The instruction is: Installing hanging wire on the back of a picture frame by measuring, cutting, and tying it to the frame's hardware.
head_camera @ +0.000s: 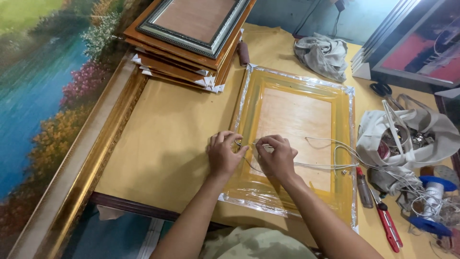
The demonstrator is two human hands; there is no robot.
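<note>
A picture frame (pixel 345 144) wrapped in clear plastic lies face down on the tan table, its plywood back showing. My left hand (pixel 223 154) and my right hand (pixel 277 157) rest on the frame's left rail, fingertips pinched together on a thin white cord (pixel 322 166) at a small metal fitting there. The cord runs right across the plywood back toward a blue spool (pixel 433 199).
A stack of framed pictures (pixel 191 43) sits at the back left. A large landscape painting in a gold frame (pixel 43 110) leans at left. A canvas bag of hardware (pixel 407 139), grey cloth (pixel 322 55), red-handled tools (pixel 387 224) and scissors (pixel 381 89) lie at right.
</note>
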